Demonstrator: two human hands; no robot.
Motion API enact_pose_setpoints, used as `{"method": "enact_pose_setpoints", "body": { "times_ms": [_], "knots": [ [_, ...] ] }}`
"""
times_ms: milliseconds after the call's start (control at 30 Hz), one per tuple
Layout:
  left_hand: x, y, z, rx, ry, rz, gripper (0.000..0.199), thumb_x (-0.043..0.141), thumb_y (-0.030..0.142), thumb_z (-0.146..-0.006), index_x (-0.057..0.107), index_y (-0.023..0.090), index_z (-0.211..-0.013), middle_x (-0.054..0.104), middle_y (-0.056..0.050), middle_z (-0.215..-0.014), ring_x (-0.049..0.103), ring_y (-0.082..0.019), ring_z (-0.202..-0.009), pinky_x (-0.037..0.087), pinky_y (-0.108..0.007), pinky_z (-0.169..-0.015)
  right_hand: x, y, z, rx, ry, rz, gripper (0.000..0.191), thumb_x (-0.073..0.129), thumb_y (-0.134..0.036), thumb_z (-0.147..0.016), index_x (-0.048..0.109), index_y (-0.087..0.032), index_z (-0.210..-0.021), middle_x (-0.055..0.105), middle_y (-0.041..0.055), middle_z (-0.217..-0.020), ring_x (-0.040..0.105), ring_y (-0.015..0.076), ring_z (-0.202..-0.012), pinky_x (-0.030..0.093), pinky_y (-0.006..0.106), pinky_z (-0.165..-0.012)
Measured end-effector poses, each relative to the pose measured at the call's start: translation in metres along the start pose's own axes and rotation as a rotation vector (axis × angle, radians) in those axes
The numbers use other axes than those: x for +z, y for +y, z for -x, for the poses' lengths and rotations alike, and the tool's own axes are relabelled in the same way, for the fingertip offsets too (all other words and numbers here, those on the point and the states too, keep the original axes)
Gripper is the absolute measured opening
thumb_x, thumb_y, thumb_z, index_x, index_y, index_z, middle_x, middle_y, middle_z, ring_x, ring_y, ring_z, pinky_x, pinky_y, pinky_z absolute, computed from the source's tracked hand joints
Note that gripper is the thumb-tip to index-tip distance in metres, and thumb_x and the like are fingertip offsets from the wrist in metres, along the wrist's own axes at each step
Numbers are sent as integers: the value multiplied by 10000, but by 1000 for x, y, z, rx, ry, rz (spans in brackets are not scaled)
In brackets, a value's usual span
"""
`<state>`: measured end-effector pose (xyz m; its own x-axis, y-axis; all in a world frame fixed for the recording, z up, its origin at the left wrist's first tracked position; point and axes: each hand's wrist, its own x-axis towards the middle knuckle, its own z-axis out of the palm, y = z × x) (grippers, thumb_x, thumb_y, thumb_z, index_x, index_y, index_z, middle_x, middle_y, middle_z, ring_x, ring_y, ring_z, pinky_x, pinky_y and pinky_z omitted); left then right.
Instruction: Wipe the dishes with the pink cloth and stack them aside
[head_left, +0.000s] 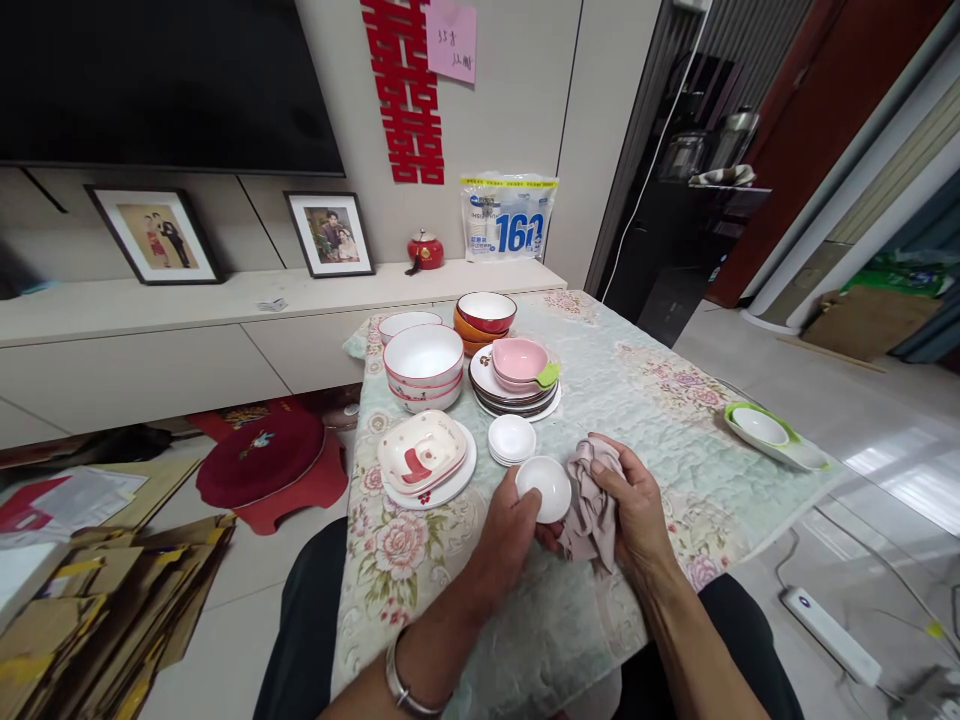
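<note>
A small white dish is gripped at its left rim by my left hand, thumb on the inside, fingers beneath. Bunched in my right hand is a pinkish-grey cloth, close against the dish's right side. Just beyond the held dish stands a short stack of similar small white dishes. To the left, a cream patterned square bowl rests on white plates. Both hands are above the near part of the table.
Farther back on the floral tablecloth stand white bowls with red rims, orange and red bowls, and pink bowls on dark-rimmed plates. A green-edged dish lies near the right edge. A red stool is left.
</note>
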<state>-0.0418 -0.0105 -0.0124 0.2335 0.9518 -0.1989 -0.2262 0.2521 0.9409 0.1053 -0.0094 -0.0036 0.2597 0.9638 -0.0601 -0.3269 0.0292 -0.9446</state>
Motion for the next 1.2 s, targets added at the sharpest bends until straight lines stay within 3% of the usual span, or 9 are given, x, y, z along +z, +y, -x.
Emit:
{"method": "enact_pose_setpoints", "body": {
  "times_ms": [133, 267, 333, 433, 567, 667, 900, 1100, 1200],
  "knots": [
    [-1, -1, 1, 18, -48, -92, 235, 490, 281, -805, 526, 162, -1004, 598, 18, -611, 556, -138, -477, 452, -232, -412, -4, 2, -1, -179, -18, 210, 453, 689, -374, -832, 607, -200, -1242, 697, 61, -963, 655, 200, -782, 541, 334, -697],
    [-1, -1, 3, 56, -103, -274, 182, 457, 353, -888, 527, 189, -925, 533, 58, -540, 460, -94, -379, 372, -197, -374, -2, 2, 2, -566, -246, 588, 289, 592, -298, -920, 664, -233, -1192, 626, 90, -1161, 598, 237, -1082, 487, 393, -930],
    [0, 0, 5, 70, -91, -340, 198, 441, 386, -909, 510, 200, -909, 512, 63, -566, 461, -92, -389, 363, -192, -368, 0, 3, 3, -698, -347, 743, 277, 548, -245, -947, 658, -234, -1201, 606, 95, -1159, 589, 223, -1085, 483, 381, -932],
    [0, 0, 7, 101, -32, -379, 200, 457, 404, -901, 485, 209, -867, 515, 36, -666, 533, -128, -534, 445, -212, -419, 2, 4, 3, -791, -380, 885, 285, 507, -194, -969, 612, -220, -1232, 617, 93, -1090, 597, 207, -1026, 507, 357, -879],
    [0, 1, 8, 164, 8, -401, 250, 444, 447, -907, 495, 207, -859, 533, -1, -756, 550, -175, -695, 516, -262, -505, 2, 3, 3, -842, -379, 956, 250, 507, -190, -972, 576, -212, -1211, 624, 90, -1067, 587, 216, -1026, 511, 367, -879],
    [0, 2, 8, 192, 49, -459, 270, 397, 444, -930, 513, 206, -882, 559, -15, -765, 561, -188, -698, 498, -277, -536, 2, 0, 3, -835, -351, 975, 213, 501, -199, -973, 574, -210, -1174, 626, 90, -1052, 589, 220, -1010, 514, 371, -867],
    [-3, 6, 7, 395, 178, -731, 225, 352, 307, -951, 544, 207, -889, 636, -41, -790, 588, -205, -742, 421, -314, -706, 0, -1, 3, -802, -262, 1030, 152, 537, -227, -944, 643, -200, -1050, 597, 91, -1002, 579, 232, -964, 508, 386, -836],
    [-6, 7, 6, 381, 174, -696, 215, 361, 298, -957, 552, 200, -972, 648, -41, -836, 589, -193, -741, 406, -291, -691, 2, 5, 6, -840, -162, 1021, 379, 554, -245, -940, 560, -208, -1317, 566, 91, -972, 576, 231, -915, 524, 397, -796],
    [-7, 7, 5, 358, 158, -685, 225, 352, 310, -962, 546, 200, -980, 649, -37, -843, 589, -193, -745, 405, -292, -698, 0, 4, 6, -864, -156, 934, 397, 567, -216, -933, 540, -224, -1329, 597, 107, -1062, 586, 242, -994, 524, 415, -851]
  ]
}}
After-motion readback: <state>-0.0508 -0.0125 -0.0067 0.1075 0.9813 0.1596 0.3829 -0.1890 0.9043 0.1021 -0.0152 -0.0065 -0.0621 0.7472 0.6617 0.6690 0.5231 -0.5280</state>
